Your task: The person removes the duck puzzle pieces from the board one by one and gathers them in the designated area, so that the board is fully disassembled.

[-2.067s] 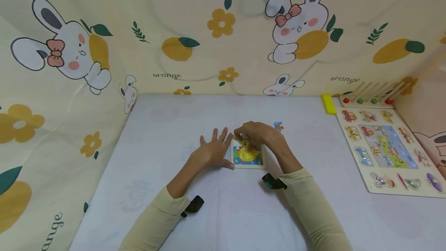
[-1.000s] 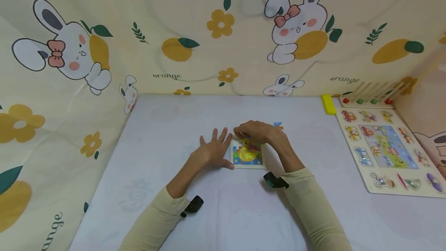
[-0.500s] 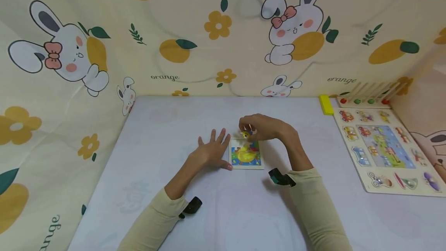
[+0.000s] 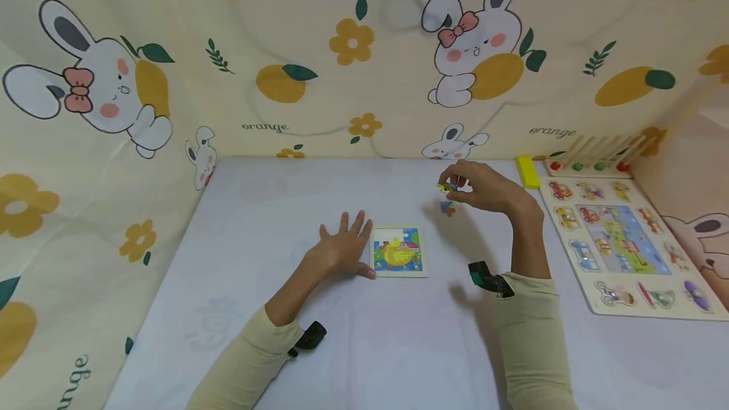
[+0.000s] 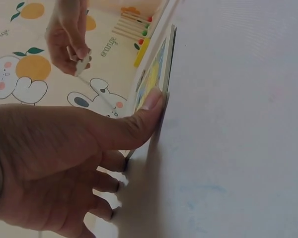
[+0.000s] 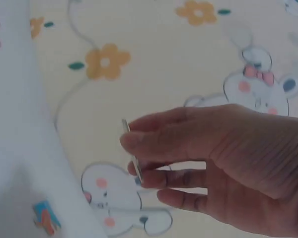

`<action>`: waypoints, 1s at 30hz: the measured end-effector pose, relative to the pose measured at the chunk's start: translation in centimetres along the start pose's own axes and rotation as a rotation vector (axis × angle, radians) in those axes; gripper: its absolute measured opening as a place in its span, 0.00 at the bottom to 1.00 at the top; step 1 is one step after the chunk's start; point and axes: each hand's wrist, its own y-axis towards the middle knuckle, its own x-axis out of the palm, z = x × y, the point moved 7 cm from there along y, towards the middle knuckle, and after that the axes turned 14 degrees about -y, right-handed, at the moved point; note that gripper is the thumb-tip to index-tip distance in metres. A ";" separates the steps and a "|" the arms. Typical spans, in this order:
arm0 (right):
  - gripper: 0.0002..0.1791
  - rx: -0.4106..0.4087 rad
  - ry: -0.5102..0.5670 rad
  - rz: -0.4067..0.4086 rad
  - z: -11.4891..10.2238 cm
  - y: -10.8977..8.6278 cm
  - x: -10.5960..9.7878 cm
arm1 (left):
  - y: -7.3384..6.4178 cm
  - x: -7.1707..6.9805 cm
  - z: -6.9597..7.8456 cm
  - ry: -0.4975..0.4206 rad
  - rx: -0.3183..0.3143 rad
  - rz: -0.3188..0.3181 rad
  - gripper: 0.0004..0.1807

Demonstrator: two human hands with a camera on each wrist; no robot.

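A small square jigsaw puzzle (image 4: 397,264) with a yellow duck picture lies in a pale frame on the table; its upper left shows a pale gap. My left hand (image 4: 342,252) rests flat beside its left edge, fingers spread, thumb (image 5: 151,101) touching the frame's edge. Farther right and above the table, my right hand (image 4: 484,187) pinches a jigsaw piece (image 4: 446,188) with yellow and blue print between thumb and fingers. In the right wrist view that piece (image 6: 132,151) shows edge-on. A loose blue and orange jigsaw piece (image 4: 447,208) lies on the table below this hand.
At the right lies a large picture board (image 4: 638,245) with vehicles and toys around a central scene. Behind it stands a rack of wooden pegs (image 4: 589,166) with red and green beads, next to a yellow block (image 4: 527,172). A printed cloth (image 4: 319,30) hangs along the back.
My right hand has lifted a yellow-printed piece off the duck puzzle and carried it up and to the right, over the loose piece. The left hand stays at the frame.
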 end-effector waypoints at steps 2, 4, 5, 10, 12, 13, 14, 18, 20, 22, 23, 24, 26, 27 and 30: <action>0.14 0.023 -0.010 0.009 0.9 -0.3 0.0 | 0.0 0.0 0.0 0.013 -0.012 -0.004 0.63; 0.14 0.040 -0.013 0.014 1.8 -0.4 0.2 | 0.1 0.0 0.0 0.031 -0.024 -0.012 0.63; 0.14 0.051 -0.013 0.013 2.3 -0.4 0.4 | 0.1 0.0 0.0 0.041 -0.029 -0.013 0.63; 0.17 0.135 -0.018 -0.031 4.7 -0.1 2.1 | 0.4 -0.1 0.2 0.068 -0.029 -0.018 0.63; 0.18 0.166 -0.019 -0.068 5.5 0.0 3.1 | 0.4 -0.1 0.3 0.064 -0.026 -0.018 0.64; 0.18 0.184 -0.019 -0.089 5.9 0.1 3.5 | 0.4 0.0 0.3 0.060 -0.025 -0.020 0.64; 0.19 0.196 -0.020 -0.106 6.2 0.2 3.9 | 0.5 0.0 0.3 0.057 -0.025 -0.021 0.64; 0.18 0.233 -0.021 -0.145 6.9 0.4 5.0 | 0.5 0.1 0.3 0.057 -0.024 -0.018 0.64; 0.18 0.249 -0.012 -0.153 7.0 0.6 5.4 | 0.4 0.1 0.3 0.058 -0.024 -0.017 0.64; 0.17 0.261 -0.009 -0.162 7.0 0.7 5.7 | 0.4 0.1 0.3 0.055 -0.026 -0.018 0.64; 0.17 0.265 -0.007 -0.166 7.1 0.8 5.8 | 0.4 0.1 0.3 0.055 -0.028 -0.018 0.64; 0.17 0.264 -0.011 -0.169 7.1 0.9 5.9 | 0.4 0.1 0.3 0.055 -0.030 -0.018 0.64; 0.16 0.260 -0.022 -0.171 7.0 1.0 6.0 | 0.3 0.1 0.2 0.057 -0.032 -0.021 0.63; 0.16 0.258 -0.029 -0.170 7.0 1.1 6.1 | 0.3 0.1 0.2 0.060 -0.032 -0.022 0.63; 0.15 0.254 -0.041 -0.165 6.9 1.1 6.1 | 0.3 0.1 0.3 0.063 -0.025 -0.019 0.63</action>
